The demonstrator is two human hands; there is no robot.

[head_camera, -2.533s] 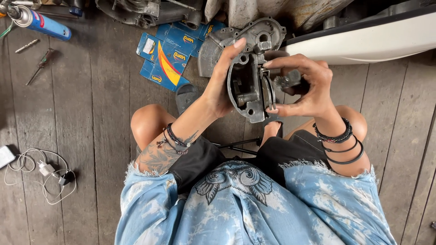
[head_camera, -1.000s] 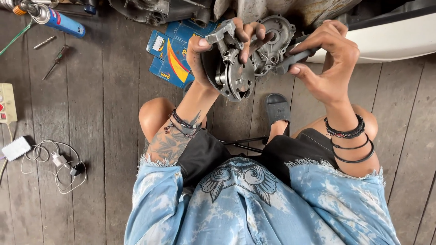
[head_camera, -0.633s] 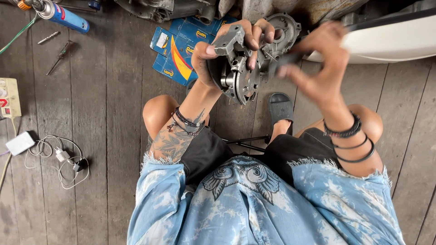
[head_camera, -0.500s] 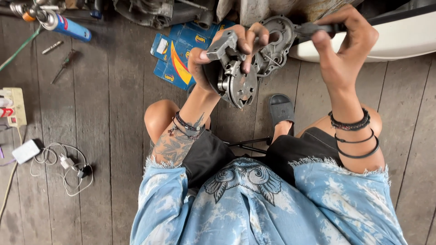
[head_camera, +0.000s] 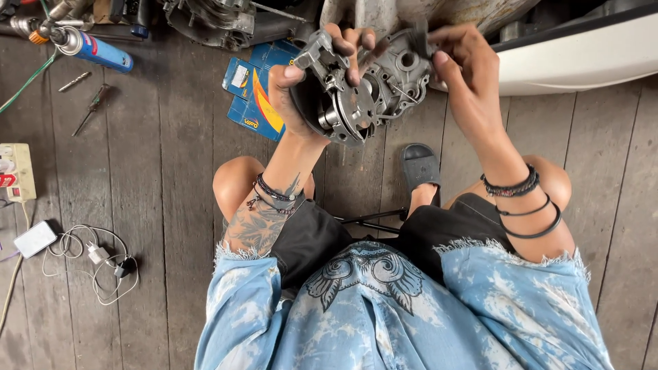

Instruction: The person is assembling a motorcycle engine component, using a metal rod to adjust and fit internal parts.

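Observation:
My left hand [head_camera: 305,89] grips a grey metal engine part [head_camera: 346,109], a round casing with a disc-like face, held up in front of me. Just behind it lies a second grey cast engine cover [head_camera: 404,72] on the floor. My right hand [head_camera: 462,65] reaches to the top of that cover, fingers pinched around a small dark piece at its upper edge; what the piece is I cannot tell. I sit on the wooden plank floor with both knees bent.
A blue and yellow cardboard box [head_camera: 253,96] lies left of the parts. A blue spray can [head_camera: 92,51], a screwdriver [head_camera: 89,109] and a drill bit [head_camera: 74,81] lie far left. A power strip [head_camera: 17,171] and charger cable [head_camera: 96,260] sit at left. A white curved panel [head_camera: 582,58] is at the right.
My left hand turned the metal part from facing me to sideways and raised it. My right hand left the part and moved up to the cover behind it.

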